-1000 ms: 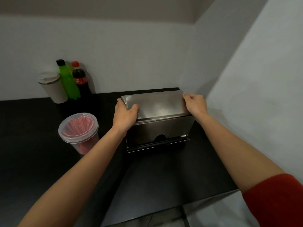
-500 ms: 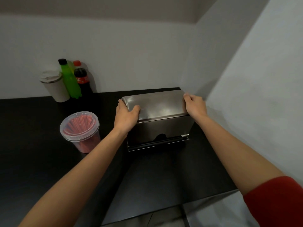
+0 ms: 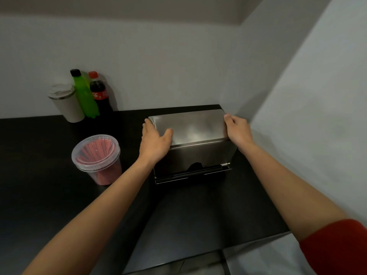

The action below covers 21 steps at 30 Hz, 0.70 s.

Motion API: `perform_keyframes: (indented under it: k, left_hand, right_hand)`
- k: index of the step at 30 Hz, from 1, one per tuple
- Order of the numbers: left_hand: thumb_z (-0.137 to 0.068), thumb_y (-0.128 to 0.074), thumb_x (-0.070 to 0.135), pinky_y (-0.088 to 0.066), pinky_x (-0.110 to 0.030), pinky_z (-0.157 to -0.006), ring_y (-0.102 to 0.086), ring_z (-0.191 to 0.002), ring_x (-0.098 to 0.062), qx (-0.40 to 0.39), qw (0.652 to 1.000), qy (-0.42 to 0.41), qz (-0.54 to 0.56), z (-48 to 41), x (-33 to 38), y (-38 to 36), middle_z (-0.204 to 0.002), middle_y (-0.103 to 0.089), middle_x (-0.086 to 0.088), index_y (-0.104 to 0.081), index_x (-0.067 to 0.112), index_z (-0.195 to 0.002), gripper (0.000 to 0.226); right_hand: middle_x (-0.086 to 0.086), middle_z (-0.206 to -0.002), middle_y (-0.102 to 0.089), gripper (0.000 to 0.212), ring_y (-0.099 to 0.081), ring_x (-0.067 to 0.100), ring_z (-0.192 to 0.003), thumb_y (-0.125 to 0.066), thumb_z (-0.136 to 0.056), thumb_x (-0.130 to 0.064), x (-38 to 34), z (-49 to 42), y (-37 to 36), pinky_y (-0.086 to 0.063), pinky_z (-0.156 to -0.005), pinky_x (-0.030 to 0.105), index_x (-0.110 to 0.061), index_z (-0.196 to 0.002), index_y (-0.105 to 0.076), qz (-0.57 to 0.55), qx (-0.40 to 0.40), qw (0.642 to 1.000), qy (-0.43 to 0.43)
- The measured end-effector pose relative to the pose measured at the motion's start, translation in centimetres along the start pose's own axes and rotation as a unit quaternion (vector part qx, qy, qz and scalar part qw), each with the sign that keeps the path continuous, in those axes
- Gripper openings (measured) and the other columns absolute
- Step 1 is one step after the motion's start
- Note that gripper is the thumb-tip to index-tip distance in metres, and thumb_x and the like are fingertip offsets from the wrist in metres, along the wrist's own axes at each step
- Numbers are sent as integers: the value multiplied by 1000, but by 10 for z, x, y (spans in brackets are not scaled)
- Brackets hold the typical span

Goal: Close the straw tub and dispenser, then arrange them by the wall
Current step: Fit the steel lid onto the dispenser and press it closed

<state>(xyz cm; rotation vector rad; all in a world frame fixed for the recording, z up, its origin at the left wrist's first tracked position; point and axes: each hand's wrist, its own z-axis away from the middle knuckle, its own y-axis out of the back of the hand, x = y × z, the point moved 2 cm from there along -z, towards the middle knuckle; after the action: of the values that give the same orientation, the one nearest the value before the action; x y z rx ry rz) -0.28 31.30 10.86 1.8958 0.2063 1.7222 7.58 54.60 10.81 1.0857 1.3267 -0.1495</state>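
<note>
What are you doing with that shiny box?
A person is holding the metal straw dispenser at both ends, with the left hand on its left side and the right hand on its right. Its lid is down, and it sits in the corner of the black counter, near the walls. The clear tub of red straws stands to its left with its lid on, out from the wall. A cup and two bottles stand at the back wall.
</note>
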Motion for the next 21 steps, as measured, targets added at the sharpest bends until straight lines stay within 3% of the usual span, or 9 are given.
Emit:
perform_keyframes:
  k: [3,6,9,13,15,17,19,21]
  left_hand:
    - [-87,-54,38,-30,-42,-112,-25,-142,-27,9,1000,-6,6,-1,-2,0,-157,-19,-12,-10,9,-151,83]
    - [-83,-58,38,-40,-39,-102,-40,-130,-27,20,1000,-3,19,-3,-4,1,-148,-33,-12,-26,10,-146,75]
    - [-82,-61,38,-40,-30,-87,-46,-122,-23,29,999,-8,35,-3,-5,2,-143,-37,-9,-30,13,-144,74]
    - [-81,-64,40,-38,-27,-83,-44,-109,-12,32,998,-24,52,-2,-7,5,-139,-39,-6,-33,17,-142,72]
    - [-81,-65,41,-45,-31,-89,-49,-114,-16,18,998,-28,54,-3,-7,7,-136,-43,-7,-39,17,-138,67]
    - [-80,-67,40,-48,-35,-95,-51,-118,-18,16,998,-31,58,-2,-7,9,-134,-48,-6,-42,17,-136,66]
    - [-79,-70,37,-41,-24,-92,-45,-118,-10,52,996,-49,47,3,-3,11,-136,-47,-4,-41,16,-138,69]
    - [-79,-72,33,-34,-19,-89,-45,-121,-12,89,993,-73,24,10,3,12,-139,-46,-5,-38,14,-142,74]
  right_hand:
    - [0,-137,-52,43,-58,21,-108,-40,-96,-38,0,1,-1,-37,-90,22,-14,-129,-54,10,13,1000,4]
    - [1,-137,-53,44,-51,21,-119,-39,-96,-38,-1,0,-2,-35,-100,28,-14,-130,-53,5,11,1000,3]
    - [6,-129,-59,43,-52,23,-119,-40,-95,-39,-1,1,-1,-38,-101,33,-13,-126,-58,1,20,1000,-8]
    - [6,-105,-69,40,-58,16,-87,-44,-94,-39,-2,3,-2,-40,-79,26,-12,-114,-66,-12,43,999,-17]
    - [4,-92,-69,36,-56,15,-79,-45,-93,-38,-4,4,-2,-38,-72,24,-12,-103,-68,-4,49,999,-18]
    - [7,-102,-69,36,-59,20,-92,-47,-92,-37,-9,7,-2,-42,-77,26,-10,-106,-66,19,47,999,-7]
    - [12,-125,-58,45,-50,27,-117,-49,-91,-39,-13,11,-1,-38,-98,35,-9,-123,-57,78,52,996,12]
    - [11,-131,-51,47,-40,30,-124,-51,-89,-42,-19,17,0,-31,-102,40,-15,-127,-54,130,63,989,44]
